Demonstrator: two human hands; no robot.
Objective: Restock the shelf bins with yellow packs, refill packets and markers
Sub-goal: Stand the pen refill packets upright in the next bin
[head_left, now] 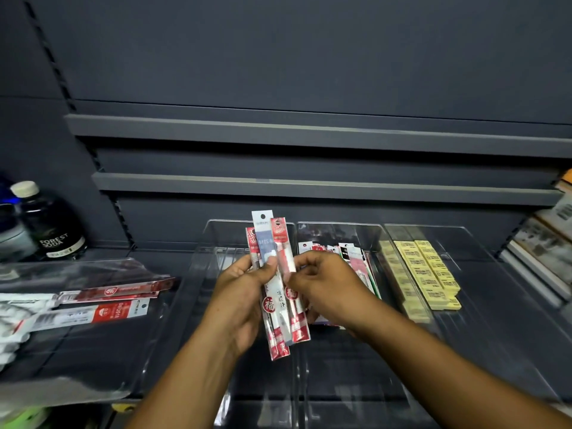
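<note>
In the head view my left grip (238, 301) curls round a fan of refill packets (263, 239) upright above the clear bins (337, 225), my right grip (325, 289) pinching one red packet (280, 243); they look light, flimsy and slippery, so I'd pinch them mid-length.

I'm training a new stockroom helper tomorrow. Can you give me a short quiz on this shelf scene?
1. True or false: the yellow packs lie in the rightmost clear bin.
2. What does the left hand grip? A markers; B a fan of refill packets; C yellow packs.
3. Fill in: the bottle at far left reads "Forest ___".
Key: 1 true; 2 B; 3 Soda.
</note>
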